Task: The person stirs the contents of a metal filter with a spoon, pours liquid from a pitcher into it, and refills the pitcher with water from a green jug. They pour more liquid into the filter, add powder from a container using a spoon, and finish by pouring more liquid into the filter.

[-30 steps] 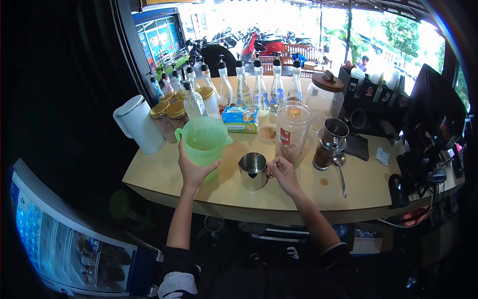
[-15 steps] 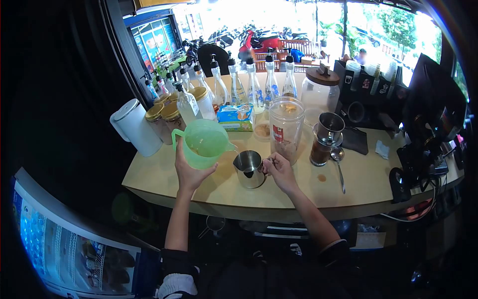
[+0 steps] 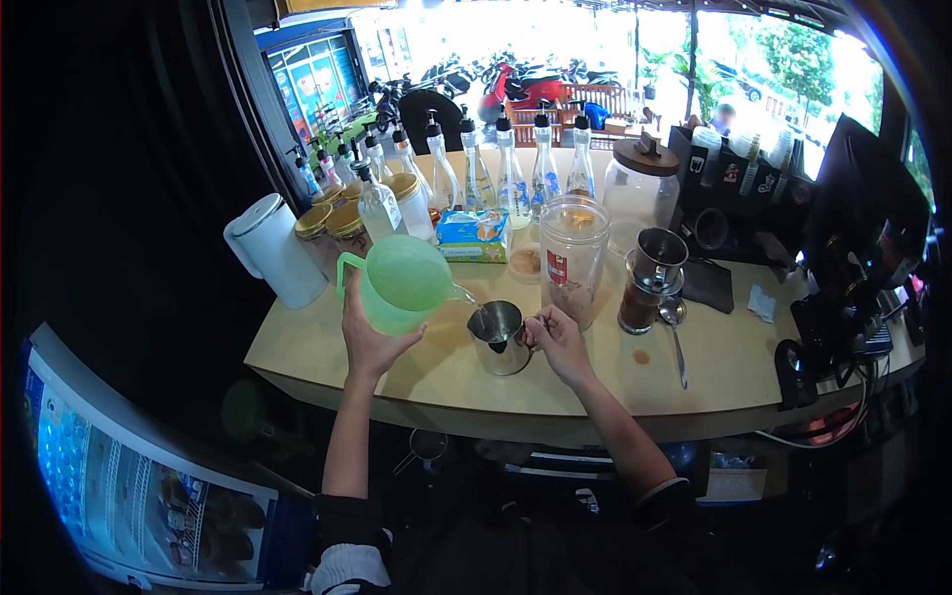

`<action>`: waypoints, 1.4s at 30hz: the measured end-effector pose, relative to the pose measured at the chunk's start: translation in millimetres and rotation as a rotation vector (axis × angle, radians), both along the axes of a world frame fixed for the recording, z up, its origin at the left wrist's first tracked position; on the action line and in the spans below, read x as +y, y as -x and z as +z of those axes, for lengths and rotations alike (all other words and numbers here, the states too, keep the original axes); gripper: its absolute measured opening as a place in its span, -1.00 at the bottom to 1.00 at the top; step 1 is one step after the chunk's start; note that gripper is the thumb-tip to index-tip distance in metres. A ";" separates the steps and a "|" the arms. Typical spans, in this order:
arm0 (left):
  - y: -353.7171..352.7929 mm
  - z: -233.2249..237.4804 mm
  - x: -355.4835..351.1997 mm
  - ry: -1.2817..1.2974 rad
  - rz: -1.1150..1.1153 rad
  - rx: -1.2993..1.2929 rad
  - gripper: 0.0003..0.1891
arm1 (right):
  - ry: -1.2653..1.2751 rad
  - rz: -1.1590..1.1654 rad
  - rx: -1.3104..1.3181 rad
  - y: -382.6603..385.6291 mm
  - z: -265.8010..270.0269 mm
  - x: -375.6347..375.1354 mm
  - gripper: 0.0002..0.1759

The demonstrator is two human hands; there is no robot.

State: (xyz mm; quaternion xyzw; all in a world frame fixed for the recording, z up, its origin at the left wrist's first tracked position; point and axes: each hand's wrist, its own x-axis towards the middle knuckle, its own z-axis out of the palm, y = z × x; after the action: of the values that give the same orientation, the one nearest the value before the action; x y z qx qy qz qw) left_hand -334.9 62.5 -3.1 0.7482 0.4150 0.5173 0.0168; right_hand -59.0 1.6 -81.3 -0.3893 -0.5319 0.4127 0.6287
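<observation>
My left hand (image 3: 375,342) holds a green plastic jug (image 3: 405,283) from below and behind, tilted to the right over the counter. Clear liquid runs from its spout into a steel pitcher (image 3: 503,347). That pitcher rests on the wooden counter (image 3: 436,372), its opening beneath the spout. Closed round the pitcher's handle is my right hand (image 3: 557,342). Just behind the pitcher stands a tall clear container (image 3: 573,253) with a red label. To its right, a metal drip filter (image 3: 658,260) sits on a glass of brown liquid (image 3: 638,305).
Pump bottles (image 3: 511,183) line the back, with a tissue pack (image 3: 472,236) before them. A white jug (image 3: 276,253) and gold-lidded jars (image 3: 347,226) stand left. Right are a spoon (image 3: 678,342), a big wooden-lidded jar (image 3: 640,193) and cables. A person (image 3: 723,117) is outside.
The green jug has tipped further towards the pitcher, and liquid now streams from its spout. My right hand stays on the pitcher's handle.
</observation>
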 end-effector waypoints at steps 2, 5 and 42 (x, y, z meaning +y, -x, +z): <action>1.7 0.6 1.1 0.009 0.002 0.000 0.15 | 0.006 0.003 0.004 -0.4 -1.2 0.8 -0.86; 3.4 1.9 2.5 -0.044 -0.005 0.026 0.15 | 0.014 0.010 0.013 -0.8 -0.9 0.4 -0.84; 5.0 13.3 11.9 -0.054 -0.026 0.047 0.14 | 0.057 -0.014 0.054 -2.4 -2.2 1.6 -0.86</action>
State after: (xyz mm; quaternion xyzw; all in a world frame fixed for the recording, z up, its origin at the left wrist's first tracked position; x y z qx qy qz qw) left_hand -339.9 74.4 10.2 0.7656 0.3914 0.5106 -0.0066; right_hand -56.6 3.2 -83.6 -0.3995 -0.4999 0.4336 0.6344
